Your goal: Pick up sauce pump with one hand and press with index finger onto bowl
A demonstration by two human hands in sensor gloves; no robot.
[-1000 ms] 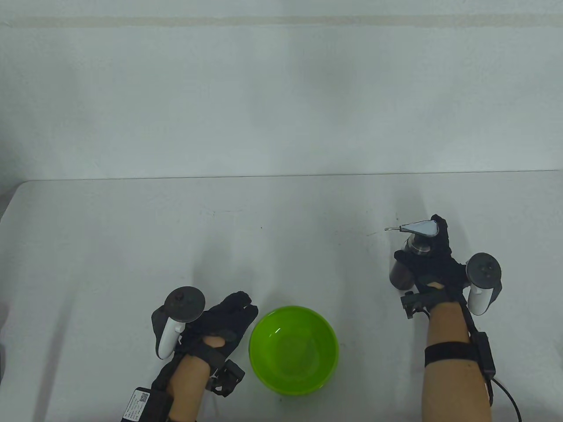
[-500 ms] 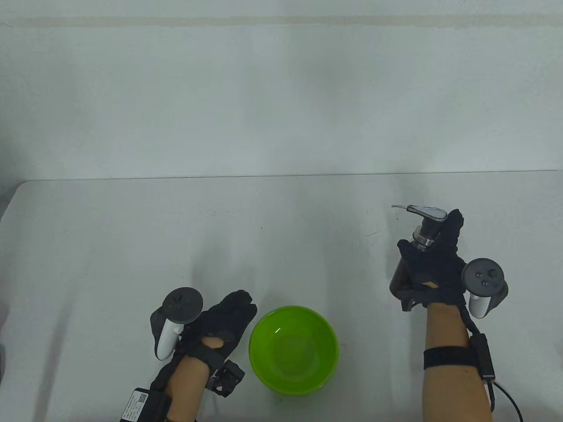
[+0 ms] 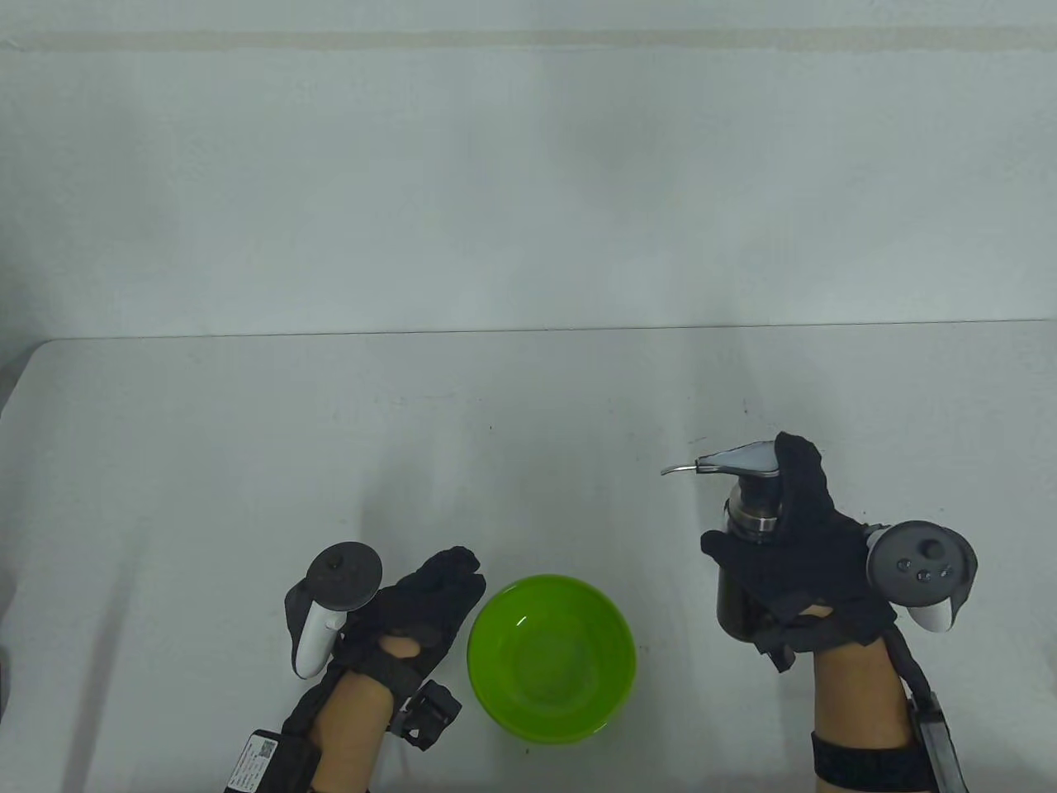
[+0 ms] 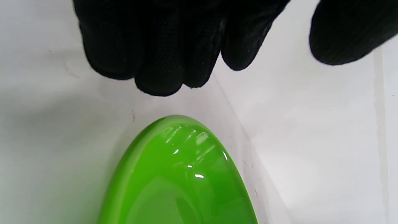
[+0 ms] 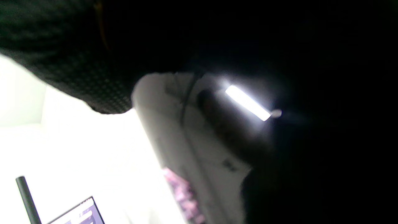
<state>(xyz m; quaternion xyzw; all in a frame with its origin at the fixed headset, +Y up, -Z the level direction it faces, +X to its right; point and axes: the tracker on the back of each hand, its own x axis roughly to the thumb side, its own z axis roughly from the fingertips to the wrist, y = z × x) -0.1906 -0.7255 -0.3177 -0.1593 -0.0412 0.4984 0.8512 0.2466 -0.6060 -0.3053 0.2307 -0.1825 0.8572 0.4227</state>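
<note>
A dark sauce pump bottle with a silver pump head is gripped by my right hand and held above the table, right of the bowl. Its spout points left. One finger lies up along the back of the pump head. A green bowl stands on the table near the front edge; it also shows in the left wrist view. My left hand rests just left of the bowl with fingers loosely curled, holding nothing. The right wrist view is dark and blurred, filled by the bottle.
The white table runs to a far edge against a white wall. A small screen shows at the bottom of the right wrist view.
My right hand has carried the pump bottle left and toward the front edge, closer to the bowl. The left hand and the bowl have stayed put.
</note>
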